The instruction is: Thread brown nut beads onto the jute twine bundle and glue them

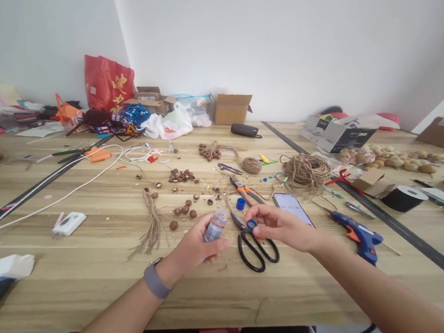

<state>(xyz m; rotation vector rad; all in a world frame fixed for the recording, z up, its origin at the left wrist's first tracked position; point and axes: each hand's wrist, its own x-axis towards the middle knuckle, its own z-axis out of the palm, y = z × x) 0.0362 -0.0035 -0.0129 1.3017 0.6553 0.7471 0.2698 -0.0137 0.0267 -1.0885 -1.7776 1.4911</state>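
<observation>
A wooden counter (191, 297) spreads before you, bearing a large twine coil (307, 170) at right, a blue glue gun (355, 229), black-handled scissors (239, 223), a phone (289, 206) and orange-handled pliers (243, 190). Your left hand (196, 247) is closed around a small labelled bottle (215, 228), held tilted above the counter, just left of the scissors. Your right hand (278, 227) pinches a blue ring (250, 225) between thumb and fingers, over the scissors. It should go best if you grip the bottle lightly, top up, and keep the ring clear of the scissors' handles. Counted: two large coils, another being at far left; one glue gun, one phone, one bottle; at least five round brown nuts (184, 210) near your left hand, the heaped shells (182, 175) beyond too jumbled to number; one loose blue cap (240, 203), one ring.
</observation>
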